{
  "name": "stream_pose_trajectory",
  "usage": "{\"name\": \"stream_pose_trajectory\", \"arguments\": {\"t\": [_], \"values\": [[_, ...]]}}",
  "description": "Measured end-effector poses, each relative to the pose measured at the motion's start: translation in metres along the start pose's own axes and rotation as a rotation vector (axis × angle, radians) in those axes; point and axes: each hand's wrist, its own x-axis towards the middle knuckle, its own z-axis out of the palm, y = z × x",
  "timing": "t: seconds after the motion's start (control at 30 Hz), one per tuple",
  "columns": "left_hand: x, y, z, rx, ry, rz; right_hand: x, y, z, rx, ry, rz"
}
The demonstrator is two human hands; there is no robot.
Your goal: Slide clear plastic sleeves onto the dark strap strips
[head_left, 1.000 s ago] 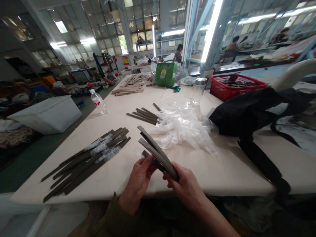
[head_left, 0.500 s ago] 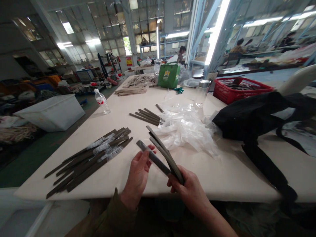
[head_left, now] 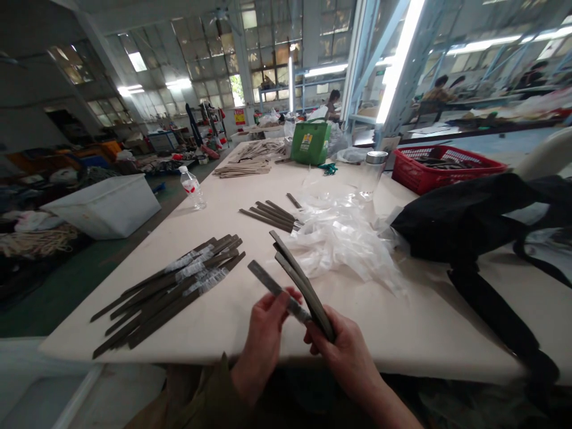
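Observation:
Several dark grey-brown strips are gripped at their lower ends by my right hand, fingers wrapped round them. One strip splays out to the left, and my left hand pinches it midway between thumb and fingers. A clear plastic film seems to lie on that strip near the fingertips. To the left, a pile of similar strips with clear wrapping round their middles rests on the table. Beyond my hands lie more strips beside crumpled clear plastic.
A water bottle stands at the left edge. Further back are a green bag, a glass jar and a red basket. Black cloth covers the right side. A white bin stands left of the table. People sit in the background.
My left hand has slid down along the splayed strip toward my right hand, exposing more of its upper end. The view has shifted slightly. My right hand still holds the strips.

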Motion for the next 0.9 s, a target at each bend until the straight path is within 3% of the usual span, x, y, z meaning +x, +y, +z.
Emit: {"name": "stream_pose_trajectory", "arguments": {"t": [0.1,0.23,0.3,0.5,0.73,0.9], "values": [[-0.009,-0.007,-0.001,0.062,-0.121,-0.053,0.000,-0.002,0.000,0.025,-0.013,0.001],[0.005,0.014,-0.008,-0.081,0.063,0.123,-0.003,-0.004,0.002,-0.001,-0.019,-0.014],[0.010,0.020,-0.009,-0.116,0.123,0.123,-0.002,-0.003,0.004,-0.008,-0.013,-0.015],[-0.008,-0.012,-0.006,-0.017,-0.007,-0.082,0.004,0.002,0.007,0.077,-0.015,0.017],[0.003,0.005,-0.007,-0.083,0.089,0.056,0.003,0.000,0.010,0.056,-0.038,0.024],[-0.014,-0.013,-0.001,0.012,-0.080,-0.060,0.004,0.001,0.009,0.125,-0.043,0.033]]}}
